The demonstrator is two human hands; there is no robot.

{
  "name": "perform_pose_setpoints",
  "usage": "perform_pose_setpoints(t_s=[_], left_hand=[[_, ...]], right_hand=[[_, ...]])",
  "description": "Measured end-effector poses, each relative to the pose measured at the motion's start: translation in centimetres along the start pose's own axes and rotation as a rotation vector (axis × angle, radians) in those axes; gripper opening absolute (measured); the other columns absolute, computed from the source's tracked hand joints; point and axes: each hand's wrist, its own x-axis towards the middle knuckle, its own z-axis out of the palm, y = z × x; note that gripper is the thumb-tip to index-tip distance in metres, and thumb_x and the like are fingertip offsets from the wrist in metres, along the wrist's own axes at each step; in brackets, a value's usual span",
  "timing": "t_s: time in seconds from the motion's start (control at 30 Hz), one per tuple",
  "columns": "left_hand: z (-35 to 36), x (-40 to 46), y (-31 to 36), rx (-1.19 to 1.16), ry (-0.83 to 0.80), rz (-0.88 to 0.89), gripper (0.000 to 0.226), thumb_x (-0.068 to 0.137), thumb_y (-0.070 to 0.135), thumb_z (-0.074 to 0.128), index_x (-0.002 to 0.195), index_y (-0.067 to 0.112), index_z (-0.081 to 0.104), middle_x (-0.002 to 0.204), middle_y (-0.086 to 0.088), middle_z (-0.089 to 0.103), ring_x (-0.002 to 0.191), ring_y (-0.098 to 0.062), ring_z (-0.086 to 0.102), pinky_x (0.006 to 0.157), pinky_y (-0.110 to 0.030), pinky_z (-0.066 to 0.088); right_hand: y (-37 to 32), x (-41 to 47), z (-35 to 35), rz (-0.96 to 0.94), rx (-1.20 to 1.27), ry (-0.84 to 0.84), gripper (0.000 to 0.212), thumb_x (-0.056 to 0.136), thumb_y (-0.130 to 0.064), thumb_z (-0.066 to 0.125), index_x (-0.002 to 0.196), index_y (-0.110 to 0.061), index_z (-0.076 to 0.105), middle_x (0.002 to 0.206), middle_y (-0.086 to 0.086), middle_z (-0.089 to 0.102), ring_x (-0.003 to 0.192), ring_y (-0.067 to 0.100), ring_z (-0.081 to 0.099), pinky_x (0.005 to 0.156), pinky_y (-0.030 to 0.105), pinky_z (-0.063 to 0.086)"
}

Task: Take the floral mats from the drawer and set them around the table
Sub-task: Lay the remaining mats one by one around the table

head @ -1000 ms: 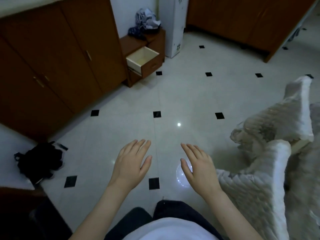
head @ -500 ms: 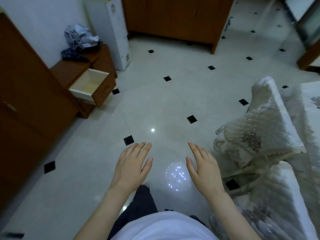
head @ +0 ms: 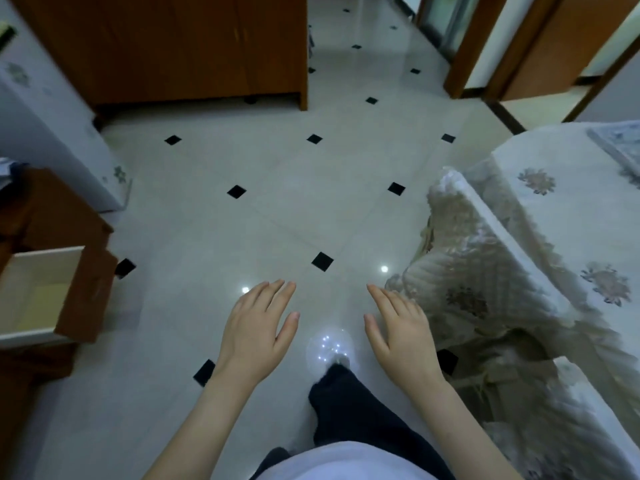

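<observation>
**The drawer comes close, hands empty**

The open drawer [head: 38, 292], far ahead a second ago, is now near at the left. Left hand [head: 258, 327] and right hand [head: 401, 332] hover flat, holding nothing. Mats inside: I cannot tell.

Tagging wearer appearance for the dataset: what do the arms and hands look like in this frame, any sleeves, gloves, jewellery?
Both forearms are bare up to the bottom edge of the frame: no sleeves in view. The left hand and right hand wear no gloves, and no rings, watch or bands show on the fingers or wrists. Nails look short and unpainted. Below them are a white top and dark trousers.
</observation>
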Motion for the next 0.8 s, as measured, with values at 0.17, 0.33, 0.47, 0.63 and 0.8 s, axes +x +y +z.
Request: perform_pose_setpoints(t_s=[0.17, 0.33, 0.47, 0.63, 0.8], left_hand=[[2.3, 10.4, -0.9, 0.01, -0.049, 0.022, 0.054, 0.096, 0.045, 0.027, 0.133, 0.017, 0.055, 0.132, -0.003, 0.057, 0.122, -0.025, 0.052, 0.103, -0.029, 0.028], [1.1, 22.8, -0.7, 0.006, -0.028, 0.035, 0.055, 0.095, 0.046, 0.026, 0.135, 0.018, 0.052, 0.136, -0.001, 0.054, 0.126, -0.024, 0.048, 0.105, -0.037, 0.036], [0.1, 32.3, -0.1, -0.006, -0.009, 0.076, 0.055, 0.095, 0.046, 0.027, 0.136, 0.018, 0.052, 0.137, -0.003, 0.054, 0.127, -0.024, 0.047, 0.105, -0.04, 0.038], [1.2, 41.3, 0.4, -0.046, -0.027, 0.137, 0.054, 0.096, 0.044, 0.027, 0.135, 0.015, 0.053, 0.135, -0.004, 0.055, 0.124, -0.024, 0.049, 0.103, -0.042, 0.041], [3.2, 51.1, 0.3, -0.079, -0.051, 0.234, 0.054, 0.096, 0.043, 0.028, 0.134, 0.015, 0.053, 0.133, -0.004, 0.056, 0.122, -0.023, 0.05, 0.102, -0.038, 0.039]], right_hand=[[3.0, 9.8, 1.0, 0.055, 0.02, 0.006, 0.051, 0.096, -0.042, 0.032, 0.14, -0.02, 0.046, 0.133, -0.003, 0.056, 0.124, 0.018, 0.048, 0.107, 0.033, 0.03], [5.6, 20.9, -0.5, 0.068, 0.047, 0.027, 0.054, 0.096, -0.047, 0.028, 0.143, -0.022, 0.042, 0.139, -0.003, 0.052, 0.129, 0.02, 0.044, 0.109, 0.038, 0.032], [7.7, 28.6, -2.5, 0.087, 0.042, 0.074, 0.052, 0.097, -0.044, 0.03, 0.141, -0.02, 0.044, 0.134, -0.002, 0.055, 0.124, 0.02, 0.048, 0.104, 0.041, 0.037], [10.4, 35.7, -3.1, 0.144, 0.046, 0.114, 0.052, 0.096, -0.042, 0.032, 0.139, -0.019, 0.047, 0.132, 0.0, 0.057, 0.121, 0.021, 0.051, 0.103, 0.041, 0.039], [13.1, 43.6, -2.2, 0.217, 0.028, 0.154, 0.05, 0.096, -0.041, 0.033, 0.138, -0.017, 0.047, 0.132, -0.001, 0.057, 0.121, 0.022, 0.05, 0.104, 0.044, 0.038]])
